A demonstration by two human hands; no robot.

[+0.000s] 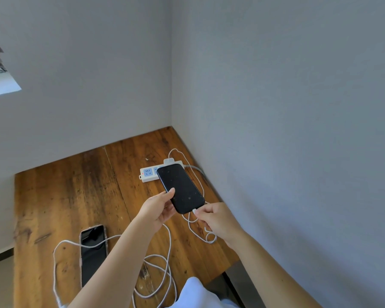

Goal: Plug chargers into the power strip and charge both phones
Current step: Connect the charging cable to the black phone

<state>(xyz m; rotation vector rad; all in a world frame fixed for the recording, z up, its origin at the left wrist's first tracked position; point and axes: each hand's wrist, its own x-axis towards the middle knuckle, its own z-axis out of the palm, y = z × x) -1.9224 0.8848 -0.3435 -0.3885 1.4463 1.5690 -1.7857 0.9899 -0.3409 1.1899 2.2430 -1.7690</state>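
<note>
Your left hand holds the black phone in the air just in front of the strip, screen up, thumb on the near left of the glass and fingers closed underneath; its far end overlaps the strip in this view. Your right hand is pinched shut on the white plug at the phone's near edge; the plug touches that edge, but you cannot tell whether it is fully seated. Its cable drops in loops below your right hand and runs back past the right of the phone toward the white charger standing in the far end of the strip; the blue sockets at the strip's left end show open. The strip lies near the back corner of the table, close to the right wall; room to its right is tight, while the wood to its left is bare and wide. The second phone lies flat, screen up, well in front and to the left of the strip, near the table's front; a second cable crosses its screen and coils beside it under your left forearm.
</note>
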